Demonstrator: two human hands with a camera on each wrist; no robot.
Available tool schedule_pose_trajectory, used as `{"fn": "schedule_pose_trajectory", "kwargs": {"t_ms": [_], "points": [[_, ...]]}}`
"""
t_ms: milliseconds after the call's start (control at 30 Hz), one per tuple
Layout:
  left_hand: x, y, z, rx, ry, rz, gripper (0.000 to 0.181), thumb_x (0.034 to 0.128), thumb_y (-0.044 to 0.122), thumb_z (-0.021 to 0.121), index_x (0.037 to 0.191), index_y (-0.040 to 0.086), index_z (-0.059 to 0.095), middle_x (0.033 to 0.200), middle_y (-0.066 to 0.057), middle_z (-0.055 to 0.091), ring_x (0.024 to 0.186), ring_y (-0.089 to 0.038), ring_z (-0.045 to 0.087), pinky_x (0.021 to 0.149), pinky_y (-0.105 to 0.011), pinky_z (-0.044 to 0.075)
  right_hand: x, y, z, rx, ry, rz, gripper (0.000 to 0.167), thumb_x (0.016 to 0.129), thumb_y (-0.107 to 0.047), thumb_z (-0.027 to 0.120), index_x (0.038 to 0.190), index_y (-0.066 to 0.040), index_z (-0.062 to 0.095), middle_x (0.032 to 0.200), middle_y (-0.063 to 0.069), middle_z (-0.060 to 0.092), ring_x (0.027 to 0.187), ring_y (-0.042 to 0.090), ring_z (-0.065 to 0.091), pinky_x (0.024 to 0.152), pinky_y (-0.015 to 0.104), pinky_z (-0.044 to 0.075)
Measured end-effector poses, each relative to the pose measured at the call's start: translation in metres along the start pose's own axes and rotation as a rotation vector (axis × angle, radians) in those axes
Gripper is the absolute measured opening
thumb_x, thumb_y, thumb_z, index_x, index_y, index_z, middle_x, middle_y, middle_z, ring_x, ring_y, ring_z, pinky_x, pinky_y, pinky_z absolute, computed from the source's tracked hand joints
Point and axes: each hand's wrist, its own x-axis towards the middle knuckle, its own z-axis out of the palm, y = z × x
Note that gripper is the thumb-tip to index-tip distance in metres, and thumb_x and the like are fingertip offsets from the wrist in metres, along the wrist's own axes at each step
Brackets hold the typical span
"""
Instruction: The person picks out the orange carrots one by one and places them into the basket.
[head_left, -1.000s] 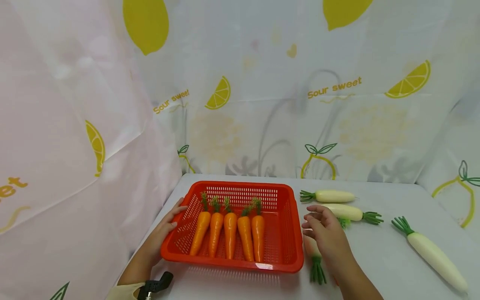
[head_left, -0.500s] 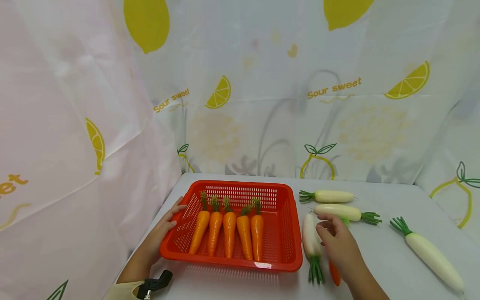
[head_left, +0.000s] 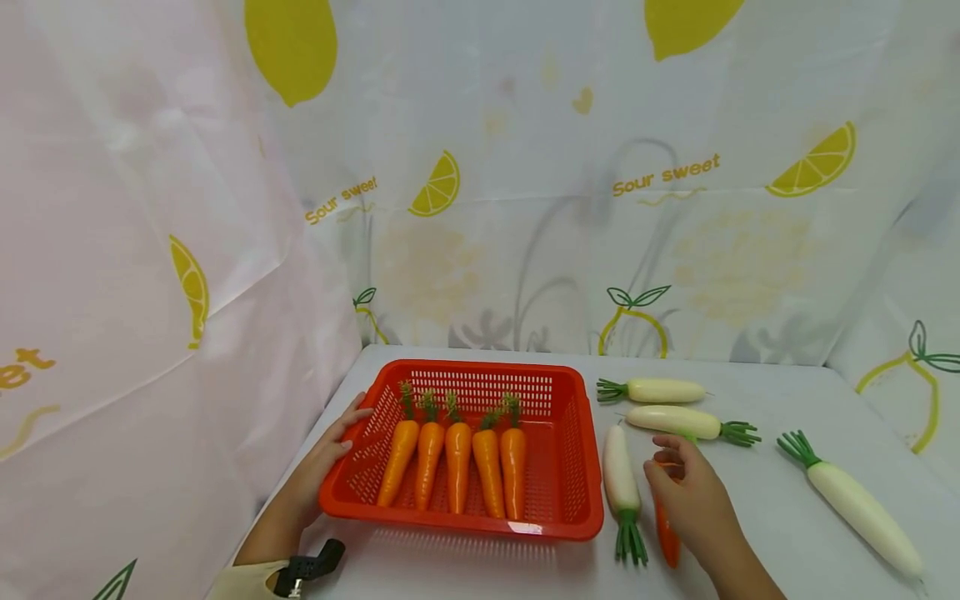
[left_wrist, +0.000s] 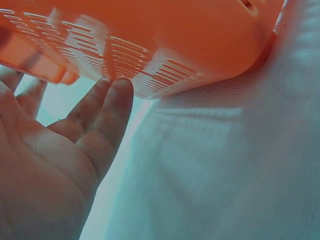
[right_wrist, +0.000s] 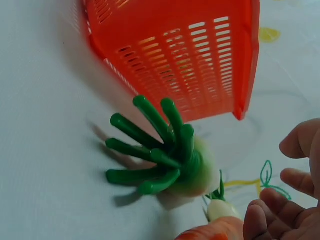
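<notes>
A red slotted plastic basket (head_left: 450,522) holds several carrots (head_left: 458,468) lying side by side with green tops pointing away. My left hand (head_left: 322,467) rests against its left side; in the left wrist view the straight fingertips (left_wrist: 120,92) touch the slotted wall. My right hand (head_left: 697,500) hovers over a loose carrot (head_left: 668,537) right of the basket, thumb and fingers apart around its upper end. In the right wrist view that carrot (right_wrist: 212,233) lies beside the fingers, with no clear grip. Between basket and carrot lies a white radish (head_left: 621,471), green stems toward me.
Two white radishes, one at the back (head_left: 666,390) and one just in front of it (head_left: 672,422), lie crosswise right of the basket. Another radish (head_left: 862,512) lies at the far right. Lemon-print cloth (head_left: 525,208) hangs behind and beside the white table (head_left: 780,533).
My right hand has moved right and slightly down, away from the basket's right rim and past the near radish to the loose carrot. The left hand has stayed at the basket.
</notes>
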Motion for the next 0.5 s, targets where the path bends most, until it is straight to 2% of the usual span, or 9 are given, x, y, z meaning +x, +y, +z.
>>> {"fn": "schedule_pose_trajectory", "kwargs": {"t_ms": [333,500], "points": [[0.0,-0.001,0.0,-0.006,-0.002,-0.003,0.055,0.1035,0.007,0.035,0.158,0.006,0.035,0.178,0.002,-0.006,0.16,-0.042,-0.01,0.103,-0.021,0.05,0.002,0.013,-0.008,-0.126,-0.006,0.062,0.06,0.102,-0.033,0.062,0.148,0.002,0.046,0.147,0.033,0.045,0.135,0.049,0.043,0.108,0.068,0.042],[0.001,-0.001,-0.001,-0.003,-0.004,0.006,0.055,0.1034,0.007,0.036,0.158,0.006,0.035,0.178,0.002,-0.006,0.16,-0.042,-0.011,0.103,-0.021,0.05,0.004,0.021,-0.01,-0.175,-0.04,0.09,0.068,0.098,-0.036,0.068,0.149,0.002,0.042,0.145,0.037,0.043,0.13,0.053,0.045,0.104,0.069,0.045]]}}
